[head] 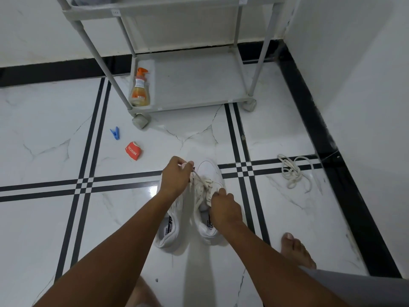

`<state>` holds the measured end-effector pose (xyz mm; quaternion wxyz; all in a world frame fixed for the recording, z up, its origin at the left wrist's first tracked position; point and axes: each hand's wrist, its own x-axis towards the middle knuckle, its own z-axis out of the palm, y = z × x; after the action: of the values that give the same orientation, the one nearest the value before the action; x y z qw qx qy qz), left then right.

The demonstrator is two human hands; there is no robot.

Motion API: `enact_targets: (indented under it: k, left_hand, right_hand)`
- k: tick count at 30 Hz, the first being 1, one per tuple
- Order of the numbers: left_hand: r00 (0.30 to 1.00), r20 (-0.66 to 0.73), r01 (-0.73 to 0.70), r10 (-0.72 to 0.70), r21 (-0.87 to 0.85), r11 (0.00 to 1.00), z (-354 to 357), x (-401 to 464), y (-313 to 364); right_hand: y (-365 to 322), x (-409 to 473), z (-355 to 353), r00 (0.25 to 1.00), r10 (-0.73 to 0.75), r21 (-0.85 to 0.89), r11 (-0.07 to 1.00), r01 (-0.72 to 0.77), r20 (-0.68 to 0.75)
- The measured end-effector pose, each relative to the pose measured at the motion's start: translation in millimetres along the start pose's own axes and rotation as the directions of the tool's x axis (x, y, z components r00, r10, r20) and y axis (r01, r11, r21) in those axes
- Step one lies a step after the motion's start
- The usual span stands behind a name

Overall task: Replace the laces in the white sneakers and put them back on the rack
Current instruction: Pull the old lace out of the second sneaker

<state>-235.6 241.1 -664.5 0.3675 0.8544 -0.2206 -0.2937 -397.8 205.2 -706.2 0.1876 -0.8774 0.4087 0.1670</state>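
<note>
Two white sneakers stand side by side on the marble floor, toes pointing away from me. The right sneaker (209,173) carries a cream lace (204,185) partly threaded through its eyelets. My left hand (174,176) pinches one lace end and holds it up over the toe. My right hand (224,210) grips the lace at the tongue, near the shoe's opening. The left sneaker (171,229) lies mostly under my left forearm. A loose pile of white laces (293,171) lies on the floor to the right. The grey rack (192,105) stands beyond the shoes.
An orange spray bottle (139,88) stands on the rack's bottom shelf. A blue clothes peg (115,132) and a crushed red paper cup (133,151) lie on the floor at left. My bare foot (297,250) rests right of the sneakers. White walls close the right side.
</note>
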Motion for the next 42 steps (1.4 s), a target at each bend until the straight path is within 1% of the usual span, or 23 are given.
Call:
enact_targets:
  k: [1, 2, 3, 4, 6, 7, 8, 10, 11, 14, 16, 18, 20, 22, 24, 26, 29, 31, 33, 36, 38, 40, 42]
  left_hand:
    - [1.0, 0.026, 0.013, -0.013, -0.007, 1.0, -0.9, 1.1, -0.4]
    - [0.997, 0.082, -0.009, 0.005, 0.054, 0.998, -0.9, 3.8, -2.3]
    - [0.986, 0.161, -0.061, 0.028, 0.202, 0.977, -0.8, 4.9, -4.5]
    - [0.973, 0.228, -0.118, 0.036, 0.359, 0.926, 0.2, 5.6, -6.6]
    - [0.946, 0.324, -0.22, 0.008, 0.623, 0.751, 3.6, -0.6, -5.9]
    - [0.939, 0.343, -0.238, -0.012, 0.674, 0.699, 6.7, -3.2, -8.0]
    - [0.934, 0.355, -0.22, -0.039, 0.659, 0.719, 10.3, -7.2, -8.7]
    - [0.924, 0.374, -0.139, -0.078, 0.52, 0.843, 20.3, -14.4, -15.3]
    - [0.927, 0.366, -0.105, -0.081, 0.46, 0.882, 26.5, -17.3, -18.6]
    - [0.932, 0.338, 0.01, -0.133, 0.342, 0.94, 32.4, -19.6, -26.9]
    - [0.897, 0.405, 0.07, -0.176, 0.263, 0.962, 29.7, -17.4, -28.9]
    - [0.847, 0.49, 0.107, -0.207, 0.224, 0.969, 25.0, -16.3, -28.6]
    - [0.824, 0.532, 0.056, -0.197, 0.269, 0.962, 25.9, -19.8, -30.7]
    - [0.858, 0.487, -0.011, -0.16, 0.329, 0.944, 31.5, -27.2, -35.4]
    - [0.909, 0.406, -0.073, -0.097, 0.384, 0.92, 39.0, -35.3, -39.7]
    - [0.939, 0.339, -0.094, -0.063, 0.428, 0.899, 44.7, -43.7, -41.7]
    - [0.953, 0.293, -0.087, -0.075, 0.503, 0.86, 51.0, -51.5, -42.2]
    - [0.955, 0.279, -0.063, -0.1, 0.522, 0.851, 55.2, -53.9, -44.7]
    - [0.959, 0.261, -0.044, -0.113, 0.528, 0.848, 58.0, -55.7, -45.6]
    - [0.963, 0.239, -0.029, -0.121, 0.544, 0.838, 57.0, -56.2, -44.1]
    - [0.96, 0.251, -0.031, -0.128, 0.545, 0.838, 55.3, -55.7, -41.6]
    - [0.956, 0.261, -0.03, -0.136, 0.546, 0.837, 53.6, -55.6, -38.8]
    - [0.953, 0.264, -0.025, -0.147, 0.553, 0.833, 52.7, -56.2, -36.9]
  right_hand:
    - [0.5, 0.3, -0.8, 1.0, 0.002, 0.013, 1.0, -0.002, -0.003]
    - [1.0, 0.4, -1.4, 1.0, 0.011, 0.038, 0.999, -0.01, -0.023]
    - [1.9, 0.7, -1.4, 0.998, 0.026, 0.07, 0.997, -0.023, -0.052]
    - [2.6, 1.7, -0.6, 0.995, 0.059, 0.127, 0.991, -0.048, -0.086]
    - [4.1, 4.5, -0.8, 0.974, 0.173, 0.309, 0.943, -0.121, -0.148]
    - [5.8, 7.3, -0.3, 0.962, 0.217, 0.379, 0.915, -0.14, -0.167]
    - [7.9, 10.1, 0.8, 0.957, 0.229, 0.418, 0.898, -0.137, -0.18]
    - [7.9, 14.5, 2.6, 0.96, 0.205, 0.436, 0.894, -0.104, -0.19]
    - [7.7, 14.9, 1.0, 0.962, 0.188, 0.425, 0.901, -0.088, -0.199]
    - [3.0, 20.9, -5.0, 0.966, 0.101, 0.267, 0.963, -0.035, -0.238]
    - [0.7, 24.7, -9.5, 0.977, 0.028, 0.104, 0.995, -0.006, -0.209]
    - [-0.3, 29.2, -10.6, 0.987, 0.013, 0.068, 0.998, -0.002, -0.158]
    - [-1.3, 33.1, -12.1, 0.988, 0.107, 0.221, 0.972, -0.08, -0.114]
    - [-4.1, 39.5, -21.3, 0.971, 0.24, 0.439, 0.871, -0.22, 0.01]
    - [-8.6, 47.6, -30.2, 0.954, 0.244, 0.562, 0.771, -0.298, 0.171]
    - [-15.7, 47.4, -37.8, 0.954, 0.186, 0.593, 0.749, -0.294, 0.236]
    - [-15.0, 40.9, -37.1, 0.966, 0.181, 0.462, 0.851, -0.249, 0.186]
    - [-10.7, 36.3, -35.3, 0.974, 0.189, 0.411, 0.883, -0.225, 0.126]
    - [-7.8, 35.8, -37.2, 0.987, 0.131, 0.475, 0.865, -0.16, 0.095]
    - [-6.7, 34.9, -46.0, 0.992, 0.036, 0.551, 0.829, -0.099, 0.124]
    - [-3.2, 32.8, -50.6, 0.993, 0.048, 0.438, 0.895, -0.09, 0.106]
    - [0.6, 27.8, -51.2, 0.995, 0.076, 0.219, 0.972, -0.09, 0.069]
    - [-1.1, 24.5, -49.0, 0.989, 0.127, 0.083, 0.988, -0.134, 0.081]
